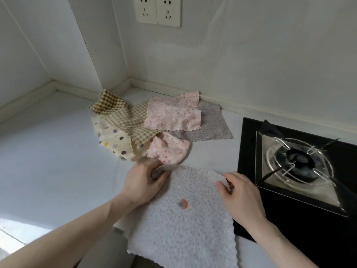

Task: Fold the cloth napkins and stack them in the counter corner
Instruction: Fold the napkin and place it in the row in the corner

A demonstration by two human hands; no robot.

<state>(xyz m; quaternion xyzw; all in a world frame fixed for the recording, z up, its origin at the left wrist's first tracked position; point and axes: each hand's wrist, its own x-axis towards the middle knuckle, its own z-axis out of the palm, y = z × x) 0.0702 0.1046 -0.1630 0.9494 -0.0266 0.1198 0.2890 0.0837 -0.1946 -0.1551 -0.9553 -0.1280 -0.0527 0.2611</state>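
A pale dotted napkin (181, 215) is spread flat on the counter (48, 151), unfolded. Its far left corner is pinched in the left hand (144, 182) grip; the right hand (240, 192) is laid loosely on its far right edge, with nothing visibly clasped. Beyond both grips, a heap of napkins (154, 122) lies loose near the corner. No stack is seen; nearly all folding is judged to remain.
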